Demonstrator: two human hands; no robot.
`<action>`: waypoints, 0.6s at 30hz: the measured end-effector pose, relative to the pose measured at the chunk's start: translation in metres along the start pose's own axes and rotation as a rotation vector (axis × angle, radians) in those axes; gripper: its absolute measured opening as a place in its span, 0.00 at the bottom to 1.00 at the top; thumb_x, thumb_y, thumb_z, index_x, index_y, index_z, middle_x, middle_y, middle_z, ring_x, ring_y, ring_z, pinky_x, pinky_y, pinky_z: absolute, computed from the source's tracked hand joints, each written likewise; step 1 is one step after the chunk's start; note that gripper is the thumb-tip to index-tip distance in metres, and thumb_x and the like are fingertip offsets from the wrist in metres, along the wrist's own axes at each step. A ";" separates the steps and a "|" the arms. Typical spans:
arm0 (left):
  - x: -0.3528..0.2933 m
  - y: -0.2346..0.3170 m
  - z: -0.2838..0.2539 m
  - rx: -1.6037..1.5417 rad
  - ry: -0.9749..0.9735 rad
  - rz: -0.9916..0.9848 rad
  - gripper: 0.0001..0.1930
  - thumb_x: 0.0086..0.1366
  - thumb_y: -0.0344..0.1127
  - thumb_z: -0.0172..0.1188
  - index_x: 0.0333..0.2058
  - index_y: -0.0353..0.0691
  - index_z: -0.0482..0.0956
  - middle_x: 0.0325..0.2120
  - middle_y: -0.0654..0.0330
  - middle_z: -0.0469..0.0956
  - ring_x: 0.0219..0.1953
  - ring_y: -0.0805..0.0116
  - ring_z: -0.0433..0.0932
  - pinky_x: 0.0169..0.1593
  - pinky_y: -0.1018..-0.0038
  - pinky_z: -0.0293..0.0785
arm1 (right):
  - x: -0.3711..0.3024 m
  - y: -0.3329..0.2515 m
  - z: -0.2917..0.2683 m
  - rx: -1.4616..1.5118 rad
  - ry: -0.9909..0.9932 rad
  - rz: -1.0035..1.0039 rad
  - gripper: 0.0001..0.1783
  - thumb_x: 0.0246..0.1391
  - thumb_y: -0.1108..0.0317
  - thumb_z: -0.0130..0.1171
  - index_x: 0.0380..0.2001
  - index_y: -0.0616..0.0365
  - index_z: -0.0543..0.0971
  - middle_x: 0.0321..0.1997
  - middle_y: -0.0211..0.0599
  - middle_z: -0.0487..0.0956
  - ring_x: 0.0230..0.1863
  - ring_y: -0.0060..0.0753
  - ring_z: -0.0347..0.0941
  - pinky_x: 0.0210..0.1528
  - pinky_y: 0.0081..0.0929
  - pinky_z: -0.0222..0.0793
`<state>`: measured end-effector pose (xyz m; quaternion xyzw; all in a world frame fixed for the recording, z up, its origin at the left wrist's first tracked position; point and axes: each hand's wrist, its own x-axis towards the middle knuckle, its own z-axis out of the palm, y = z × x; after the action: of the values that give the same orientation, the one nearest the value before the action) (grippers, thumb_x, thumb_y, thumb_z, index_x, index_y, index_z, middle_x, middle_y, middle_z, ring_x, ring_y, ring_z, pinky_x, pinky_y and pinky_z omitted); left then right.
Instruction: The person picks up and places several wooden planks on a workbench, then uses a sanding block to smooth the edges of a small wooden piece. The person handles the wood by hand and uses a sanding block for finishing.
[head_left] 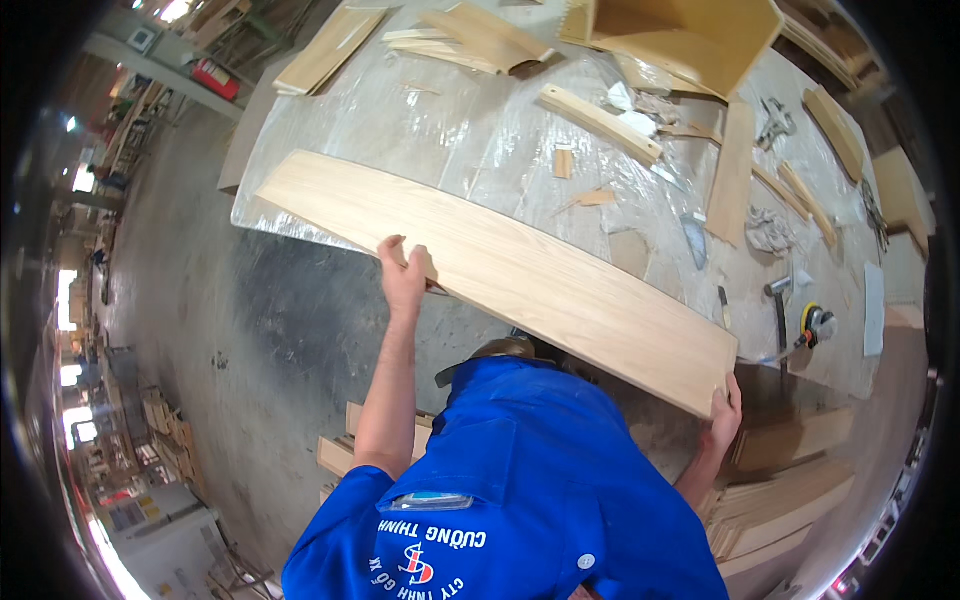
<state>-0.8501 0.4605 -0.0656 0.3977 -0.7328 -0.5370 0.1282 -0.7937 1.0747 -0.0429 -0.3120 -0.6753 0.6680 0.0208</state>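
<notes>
I see left hand [405, 275] and right hand [727, 402], fingers closed on long pale wooden board [510, 258]; off-centre grips could tip it.

- The board [500, 265] I'm holding: pale tan, fine darker grain streaks running lengthwise.
- My shirt [560, 430]: bright blue, with white lettering and a red-and-white emblem at six o'clock.
- The bench [445, 145] at twelve o'clock: greyish beige under shiny clear film.
- The floor [180, 290]: grey, blotched blackish at nine o'clock.
- The box [690, 45] at one o'clock: honey yellow.
- The extinguisher [214, 79] at ten o'clock: red.
- The sander [818, 323] at three o'clock: yellow, black and grey.
</notes>
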 end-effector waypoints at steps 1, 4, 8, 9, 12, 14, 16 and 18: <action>-0.006 -0.023 -0.002 0.103 0.039 0.100 0.32 0.69 0.45 0.61 0.67 0.43 0.61 0.56 0.43 0.75 0.49 0.50 0.81 0.50 0.61 0.79 | -0.003 0.000 0.002 0.009 0.026 -0.014 0.33 0.61 0.78 0.56 0.70 0.63 0.67 0.63 0.46 0.76 0.59 0.38 0.74 0.61 0.36 0.70; -0.025 -0.040 0.001 0.298 -0.066 0.118 0.42 0.71 0.52 0.56 0.76 0.47 0.46 0.65 0.38 0.68 0.59 0.39 0.76 0.62 0.58 0.71 | -0.025 -0.019 0.031 0.096 0.127 -0.037 0.31 0.64 0.72 0.59 0.69 0.64 0.67 0.62 0.45 0.76 0.59 0.37 0.74 0.61 0.34 0.70; -0.018 -0.021 -0.006 0.299 -0.196 -0.110 0.41 0.70 0.54 0.55 0.75 0.47 0.49 0.47 0.42 0.83 0.51 0.42 0.82 0.55 0.57 0.76 | 0.027 -0.001 0.033 -0.187 0.065 -0.107 0.28 0.68 0.62 0.58 0.67 0.64 0.70 0.62 0.45 0.76 0.57 0.39 0.74 0.59 0.35 0.71; -0.016 -0.005 -0.016 0.361 -0.270 -0.150 0.38 0.70 0.54 0.56 0.73 0.46 0.55 0.43 0.44 0.84 0.48 0.44 0.83 0.54 0.57 0.77 | 0.035 0.018 0.033 -0.271 0.091 -0.112 0.28 0.68 0.61 0.58 0.66 0.65 0.70 0.62 0.46 0.76 0.57 0.39 0.74 0.59 0.35 0.70; 0.024 -0.015 -0.057 0.490 -0.278 0.039 0.30 0.69 0.55 0.57 0.63 0.44 0.73 0.33 0.47 0.86 0.43 0.48 0.85 0.49 0.58 0.79 | 0.037 0.053 0.047 -0.486 0.184 -0.126 0.29 0.69 0.58 0.56 0.66 0.67 0.70 0.62 0.50 0.77 0.59 0.42 0.74 0.61 0.36 0.70; 0.064 -0.019 -0.083 0.414 -0.075 0.098 0.23 0.68 0.55 0.60 0.45 0.40 0.87 0.30 0.49 0.85 0.41 0.49 0.85 0.48 0.60 0.80 | 0.027 0.061 0.061 -0.726 0.293 -0.194 0.30 0.70 0.54 0.52 0.66 0.66 0.70 0.63 0.55 0.76 0.60 0.50 0.74 0.62 0.41 0.70; 0.134 -0.034 -0.125 0.419 0.179 0.338 0.24 0.69 0.52 0.60 0.51 0.36 0.83 0.39 0.45 0.84 0.44 0.47 0.84 0.49 0.61 0.80 | 0.023 0.061 0.081 -1.114 0.407 -0.333 0.31 0.71 0.51 0.48 0.66 0.65 0.70 0.64 0.59 0.75 0.61 0.58 0.74 0.62 0.46 0.69; 0.213 -0.042 -0.168 0.550 0.294 0.330 0.28 0.69 0.49 0.59 0.57 0.30 0.77 0.54 0.41 0.77 0.53 0.44 0.79 0.55 0.61 0.78 | 0.022 0.069 0.113 -1.305 0.458 -0.534 0.31 0.72 0.51 0.44 0.66 0.64 0.70 0.63 0.61 0.75 0.61 0.63 0.72 0.61 0.49 0.68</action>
<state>-0.8667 0.1875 -0.0881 0.3666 -0.8782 -0.2284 0.2053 -0.8341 0.9783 -0.1270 -0.2176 -0.9667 0.0211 0.1332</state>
